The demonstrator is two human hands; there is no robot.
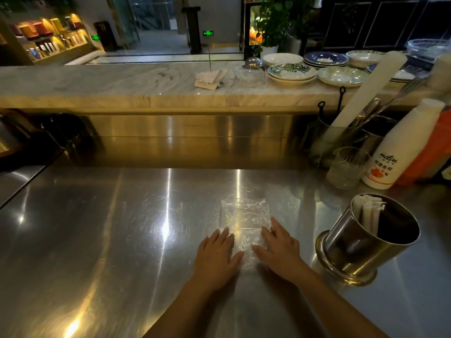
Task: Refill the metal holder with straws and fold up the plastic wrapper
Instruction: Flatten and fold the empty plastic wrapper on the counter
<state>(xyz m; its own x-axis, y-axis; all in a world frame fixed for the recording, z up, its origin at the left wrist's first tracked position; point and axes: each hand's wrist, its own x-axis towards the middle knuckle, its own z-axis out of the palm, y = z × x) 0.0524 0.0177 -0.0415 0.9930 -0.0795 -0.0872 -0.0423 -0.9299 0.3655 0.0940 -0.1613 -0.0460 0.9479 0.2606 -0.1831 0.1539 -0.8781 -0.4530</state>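
Wrapper [245, 223] of clear plastic lies flat on the steel desk [109, 240], near the middle. Left hand [217, 256] and right hand [278, 247] are spread flat, fingers straight, pressing its near end. To the right stands the metal holder [361, 242], tilted, with white straws [369, 211] inside.

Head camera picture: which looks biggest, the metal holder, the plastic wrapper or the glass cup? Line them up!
1. metal holder, largest.
2. plastic wrapper.
3. glass cup, smallest, but it stands farther off, so true size is unsure.
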